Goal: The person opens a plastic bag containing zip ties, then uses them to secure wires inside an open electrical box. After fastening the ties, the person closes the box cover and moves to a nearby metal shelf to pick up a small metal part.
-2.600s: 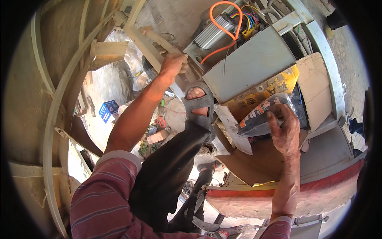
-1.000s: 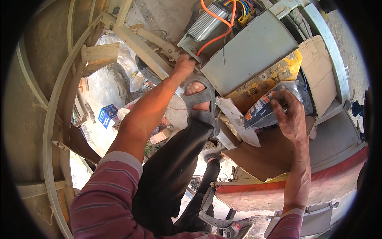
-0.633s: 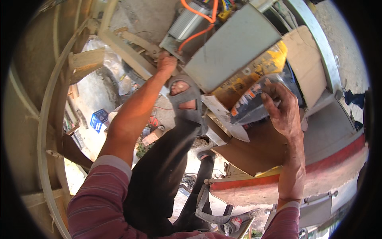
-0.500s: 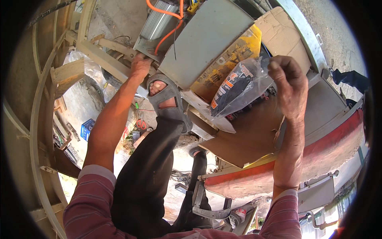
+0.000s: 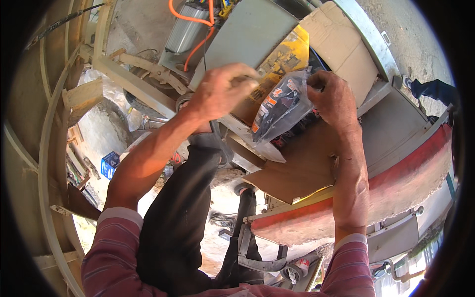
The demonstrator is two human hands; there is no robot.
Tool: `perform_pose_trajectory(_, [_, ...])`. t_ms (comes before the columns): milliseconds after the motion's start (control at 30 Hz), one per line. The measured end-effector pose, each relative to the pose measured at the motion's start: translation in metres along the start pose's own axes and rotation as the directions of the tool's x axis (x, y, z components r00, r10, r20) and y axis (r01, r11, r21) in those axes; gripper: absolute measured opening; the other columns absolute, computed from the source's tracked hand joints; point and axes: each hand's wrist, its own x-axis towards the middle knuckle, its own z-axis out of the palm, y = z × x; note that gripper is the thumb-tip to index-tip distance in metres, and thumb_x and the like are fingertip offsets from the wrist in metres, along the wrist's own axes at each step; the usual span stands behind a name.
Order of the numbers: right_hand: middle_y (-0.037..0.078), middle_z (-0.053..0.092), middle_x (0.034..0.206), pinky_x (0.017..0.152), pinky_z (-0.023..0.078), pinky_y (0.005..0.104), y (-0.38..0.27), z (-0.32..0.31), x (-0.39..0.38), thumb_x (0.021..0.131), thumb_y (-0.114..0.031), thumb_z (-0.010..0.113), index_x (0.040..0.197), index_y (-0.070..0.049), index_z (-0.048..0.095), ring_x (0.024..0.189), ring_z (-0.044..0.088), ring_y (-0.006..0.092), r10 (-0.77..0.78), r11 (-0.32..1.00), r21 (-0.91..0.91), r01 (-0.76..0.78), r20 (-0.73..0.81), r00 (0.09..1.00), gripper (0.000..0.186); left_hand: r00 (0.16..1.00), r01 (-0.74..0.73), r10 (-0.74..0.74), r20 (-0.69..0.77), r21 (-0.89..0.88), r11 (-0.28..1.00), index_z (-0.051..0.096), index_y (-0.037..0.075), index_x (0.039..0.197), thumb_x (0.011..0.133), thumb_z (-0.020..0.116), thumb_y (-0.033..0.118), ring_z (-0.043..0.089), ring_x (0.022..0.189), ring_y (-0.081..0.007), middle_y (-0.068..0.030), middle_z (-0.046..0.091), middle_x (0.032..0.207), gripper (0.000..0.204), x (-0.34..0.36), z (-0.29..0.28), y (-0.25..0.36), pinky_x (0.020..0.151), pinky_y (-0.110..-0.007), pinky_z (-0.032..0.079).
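Observation:
My right hand (image 5: 332,99) pinches the top edge of a clear plastic bag (image 5: 284,106) with orange and white print and dark contents. The bag hangs tilted over an open cardboard box (image 5: 307,168). To its left, my left hand (image 5: 220,91) is raised above my sandalled foot, fingers bent and thumb close to the fingertips, slightly blurred. Whatever it may hold cannot be made out. A gap separates it from the bag. Behind both hands stands a worn yellow panel (image 5: 292,49) with dark marks.
A grey metal panel (image 5: 247,34) and an orange hose (image 5: 210,24) lie beyond my left hand. Wooden framing (image 5: 133,81) runs along the left. A red-edged board (image 5: 386,183) crosses at right. A blue box (image 5: 110,165) rests on the floor.
My left hand has left the metal frame beside my foot and moved up and right toward the bag. My right hand has shifted slightly left with the bag still held.

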Motion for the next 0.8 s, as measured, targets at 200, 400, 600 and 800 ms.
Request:
perform_pose_trajectory(200, [0.013,0.078,0.099,0.084,0.057,0.0486,-0.007,0.015,-0.002,0.086,-0.031,0.079,0.101,-0.008,0.075,0.096,0.074,0.0368,-0.041,0.990,-0.136,0.034,-0.050,0.998,0.028,1.000,-0.005,0.009,-0.007,0.364,0.931,0.070,0.002,0.110,0.086,0.080,0.025,0.069,0.094,-0.0400,-0.0177,0.069,0.102,0.035,0.004,0.055,0.004,0.084,-0.048,0.057])
perform_pose_trajectory(400, [0.014,0.077,0.099,0.083,0.056,0.0503,-0.007,0.025,0.000,0.088,-0.026,0.076,0.099,-0.008,0.074,0.097,0.072,0.0394,-0.023,0.988,-0.154,0.013,-0.061,0.998,0.021,0.996,0.055,-0.078,0.046,0.381,0.923,0.063,0.002,0.097,0.088,0.079,0.026,0.069,0.091,-0.0444,-0.0210,0.071,0.095,0.030,0.008,0.070,-0.001,0.078,-0.052,0.055])
perform_pose_trajectory(600, [0.012,0.076,0.101,0.084,0.056,0.0504,-0.003,0.010,-0.001,0.088,-0.023,0.076,0.099,-0.010,0.074,0.098,0.072,0.0388,0.062,0.998,-0.009,-0.062,-0.032,0.998,0.018,0.994,0.109,-0.108,-0.016,0.238,0.965,0.058,-0.001,0.094,0.092,0.075,0.019,0.065,0.073,-0.0456,-0.0243,0.062,0.077,0.026,0.007,0.073,-0.004,0.064,-0.051,0.049])
perform_pose_trajectory(800, [0.009,0.067,0.117,0.097,0.053,0.0452,-0.011,-0.003,-0.013,0.077,-0.011,0.084,0.094,-0.009,0.074,0.114,0.063,0.0334,-0.276,0.961,-0.044,0.273,-0.193,0.942,0.020,0.986,0.151,-0.142,-0.086,0.115,0.982,0.061,0.000,0.099,0.092,0.073,0.013,0.060,0.067,-0.0359,-0.0190,0.060,0.076,0.018,-0.002,0.070,0.004,0.063,-0.047,0.047])
